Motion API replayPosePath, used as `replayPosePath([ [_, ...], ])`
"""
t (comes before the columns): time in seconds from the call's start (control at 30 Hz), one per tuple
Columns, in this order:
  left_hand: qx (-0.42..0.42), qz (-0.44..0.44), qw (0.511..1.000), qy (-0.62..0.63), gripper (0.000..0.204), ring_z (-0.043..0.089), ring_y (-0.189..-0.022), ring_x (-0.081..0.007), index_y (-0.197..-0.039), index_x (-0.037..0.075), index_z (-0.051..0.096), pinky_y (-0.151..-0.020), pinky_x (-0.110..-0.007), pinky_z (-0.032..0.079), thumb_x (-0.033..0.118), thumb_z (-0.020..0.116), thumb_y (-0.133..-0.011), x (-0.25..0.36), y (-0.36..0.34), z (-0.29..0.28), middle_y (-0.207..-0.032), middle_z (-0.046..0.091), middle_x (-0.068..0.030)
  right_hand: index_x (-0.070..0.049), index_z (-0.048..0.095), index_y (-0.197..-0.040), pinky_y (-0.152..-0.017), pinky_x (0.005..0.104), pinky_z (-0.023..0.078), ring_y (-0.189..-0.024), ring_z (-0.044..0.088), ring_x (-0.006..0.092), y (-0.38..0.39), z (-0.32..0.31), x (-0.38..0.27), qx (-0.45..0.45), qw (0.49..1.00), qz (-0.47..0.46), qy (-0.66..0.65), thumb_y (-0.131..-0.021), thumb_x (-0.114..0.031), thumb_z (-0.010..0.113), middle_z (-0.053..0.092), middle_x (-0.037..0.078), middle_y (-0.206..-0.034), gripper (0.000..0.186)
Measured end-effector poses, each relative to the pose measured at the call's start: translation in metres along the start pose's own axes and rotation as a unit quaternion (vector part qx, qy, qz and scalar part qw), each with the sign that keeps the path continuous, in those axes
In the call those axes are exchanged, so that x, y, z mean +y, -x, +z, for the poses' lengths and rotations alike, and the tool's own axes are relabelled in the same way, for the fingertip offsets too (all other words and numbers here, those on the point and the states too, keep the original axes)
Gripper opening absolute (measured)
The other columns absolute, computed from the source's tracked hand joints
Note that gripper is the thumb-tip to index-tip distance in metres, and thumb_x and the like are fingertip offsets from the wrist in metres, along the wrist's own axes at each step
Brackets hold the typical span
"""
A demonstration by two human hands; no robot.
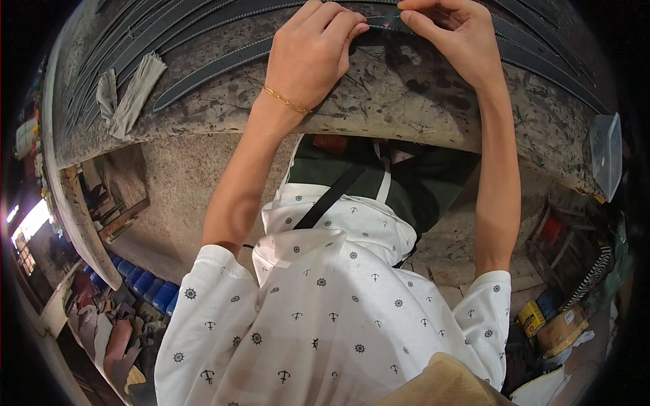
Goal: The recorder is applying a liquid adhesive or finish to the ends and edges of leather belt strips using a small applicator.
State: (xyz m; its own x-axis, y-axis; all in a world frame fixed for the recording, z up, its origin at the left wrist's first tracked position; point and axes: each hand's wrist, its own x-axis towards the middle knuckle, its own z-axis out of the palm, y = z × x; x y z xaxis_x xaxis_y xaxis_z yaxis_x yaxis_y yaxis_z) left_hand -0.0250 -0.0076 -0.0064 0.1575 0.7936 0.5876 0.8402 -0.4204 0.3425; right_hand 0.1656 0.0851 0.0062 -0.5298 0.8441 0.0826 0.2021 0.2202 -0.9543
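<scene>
My left hand (313, 49) is closed above the table (399, 105), its thumb and fingers pinched together close to a dark strap with pale stitching (220, 70). To its right, my right hand (455, 32) bends its thumb towards the forefinger in a pinch at the top edge of the view. What either hand holds, if anything, is too small to make out. Between the two hands the stitched straps pass under the fingers. More dark straps (162, 30) lie in long curved rows beyond, some stretching to the right.
A crumpled grey cloth (139, 95) lies on the straps at left. A clear plastic container (606, 155) is at the table's right end. Blue containers (152, 285) and leather scraps (115, 342) are low on the left; a cardboard box (565, 330) sits lower right.
</scene>
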Motion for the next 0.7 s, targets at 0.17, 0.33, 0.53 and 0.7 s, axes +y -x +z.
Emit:
replayPosePath([
  [0.17, -0.016, -0.011, 1.000, -0.006, 0.012, 0.060, -0.078, -0.0309, -0.090, 0.003, 0.064, -0.068, -0.038, 0.051, 0.002, 0.071, -0.081, 0.004, -0.002, -0.007, -0.085, 0.063, -0.0097, 0.005, 0.071, -0.090, -0.060, 0.0227, 0.048, -0.066, 0.061, 0.0075, -0.005, -0.001, 0.027, -0.005, 1.000, -0.008, 0.003, -0.084, -0.001, 0.072, 0.068, 0.004, -0.076, 0.008],
  [0.33, -0.057, -0.087, 0.995, 0.007, 0.020, 0.067, -0.099, -0.0274, -0.106, 0.006, 0.070, -0.086, -0.033, 0.053, 0.014, 0.073, -0.088, -0.013, 0.017, -0.032, -0.107, 0.070, -0.0090, 0.003, 0.071, -0.093, -0.062, 0.0219, 0.047, -0.069, 0.060, 0.0069, -0.005, 0.001, 0.014, 0.036, 0.994, -0.008, -0.104, -0.086, 0.000, 0.073, 0.068, 0.003, -0.078, 0.008],
  [0.53, 0.037, -0.198, 0.835, -0.511, 0.044, 0.056, -0.124, -0.0349, -0.128, 0.006, 0.064, -0.108, -0.043, 0.041, 0.038, 0.060, -0.098, -0.166, 0.113, -0.182, -0.132, 0.061, -0.0193, 0.000, 0.071, -0.095, -0.063, 0.0227, 0.047, -0.067, 0.059, 0.0072, -0.013, -0.025, 0.019, 0.243, 0.963, -0.014, -0.113, -0.091, -0.006, 0.070, 0.066, 0.000, -0.079, 0.007],
  [0.7, -0.050, -0.391, 0.897, -0.200, 0.049, 0.037, -0.143, -0.0341, -0.143, 0.010, 0.052, -0.117, -0.046, 0.030, 0.038, 0.047, -0.103, -0.193, 0.150, -0.175, -0.152, 0.043, -0.0165, 0.001, 0.069, -0.099, -0.064, 0.0229, 0.047, -0.068, 0.058, 0.0088, -0.012, -0.046, 0.041, 0.329, 0.917, -0.019, -0.226, -0.093, -0.004, 0.068, 0.064, 0.001, -0.081, 0.008],
])
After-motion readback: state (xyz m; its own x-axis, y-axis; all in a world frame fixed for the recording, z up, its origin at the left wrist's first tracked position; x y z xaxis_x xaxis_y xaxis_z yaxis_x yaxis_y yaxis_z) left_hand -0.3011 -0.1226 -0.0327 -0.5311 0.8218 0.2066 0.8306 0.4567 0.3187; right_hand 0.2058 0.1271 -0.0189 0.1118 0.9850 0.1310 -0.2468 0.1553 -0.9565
